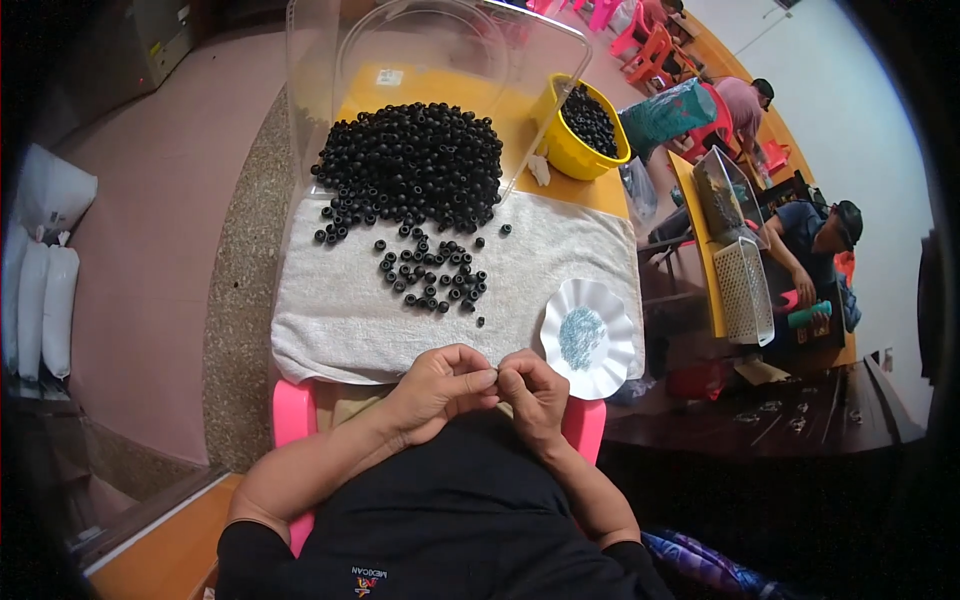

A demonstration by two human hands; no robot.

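My left hand (pixel 445 388) and my right hand (pixel 535 393) meet just off the near edge of a white towel (pixel 335 310). Thumb and fingers of each are pinched together around something tiny, mostly hidden by the fingertips. Beyond them, several small round black beads (pixel 430 275) with holes lie scattered on the towel. A big heap of the same beads (pixel 410 165) spills from a clear plastic bin (pixel 545 40). Close to my right hand stands a white fluted dish (pixel 618 365) with a patch of fine bluish-grey bits (pixel 582 338) in it.
A yellow tub (pixel 565 165) of dark pieces stands at the table's far right. Pink chair arms (pixel 293 420) flank me. White sacks (pixel 45 300) rest on the floor at left. At right, a person in a cap (pixel 810 240) sits by a white perforated basket (pixel 743 290).
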